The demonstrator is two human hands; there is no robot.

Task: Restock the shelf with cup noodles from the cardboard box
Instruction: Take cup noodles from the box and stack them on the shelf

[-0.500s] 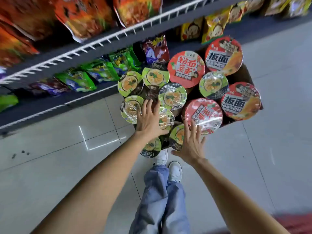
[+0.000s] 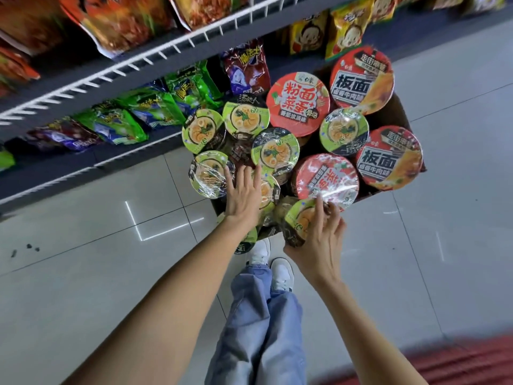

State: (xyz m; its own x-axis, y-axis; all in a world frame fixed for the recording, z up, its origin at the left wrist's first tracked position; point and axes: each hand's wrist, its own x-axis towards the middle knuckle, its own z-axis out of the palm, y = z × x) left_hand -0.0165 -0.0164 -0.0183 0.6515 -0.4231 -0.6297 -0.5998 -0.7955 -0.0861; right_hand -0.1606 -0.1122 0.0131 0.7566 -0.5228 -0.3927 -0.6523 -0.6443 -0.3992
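Right hand [image 2: 319, 240] grasping green-lid cup [image 2: 301, 220] at near edge of cardboard box [image 2: 399, 118]. Left hand [image 2: 243, 195] released, flat on cups. Probably light, thin-walled, slippery film; best held around rim.

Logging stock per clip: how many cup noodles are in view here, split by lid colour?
green-lidded cups: 8 (one gripped by the right hand, one partly hidden)
red-lidded cups: 4
Total: 12 visible; any cups lying beneath cannot be seen.
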